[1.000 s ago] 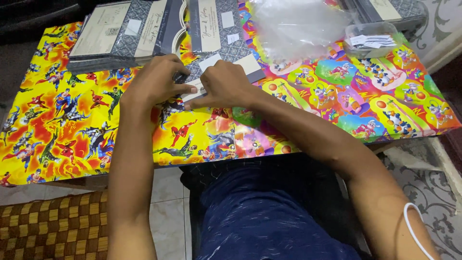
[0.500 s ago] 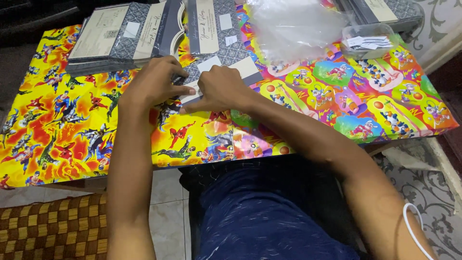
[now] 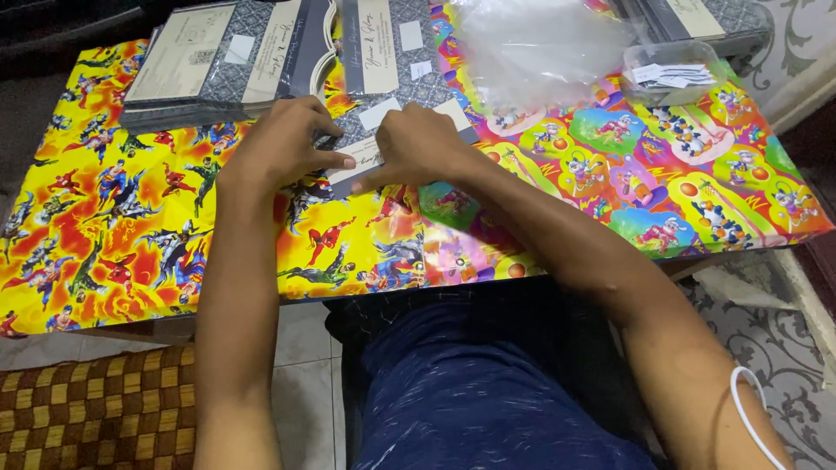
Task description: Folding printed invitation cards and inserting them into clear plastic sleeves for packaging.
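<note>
At the middle of the bench, on its bright cartoon-print covering: one grey patterned card, pinned flat beneath both hands, little shifted over the last second. Left hand and right hand press fingertips onto a small white label, apparently smoothing it down. Far left, card stack; far right, clear plastic bags and label tub.

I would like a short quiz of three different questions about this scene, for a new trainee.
1. True or false: both hands rest on the grey card.
2. Which lies nearest the clear tub? A) plastic bags B) card stack C) checked mat
3. Fill in: the table cover under the left hand is mostly ____.

Key: 1 true: the right hand presses it too. 2 A. 3 yellow.
</note>
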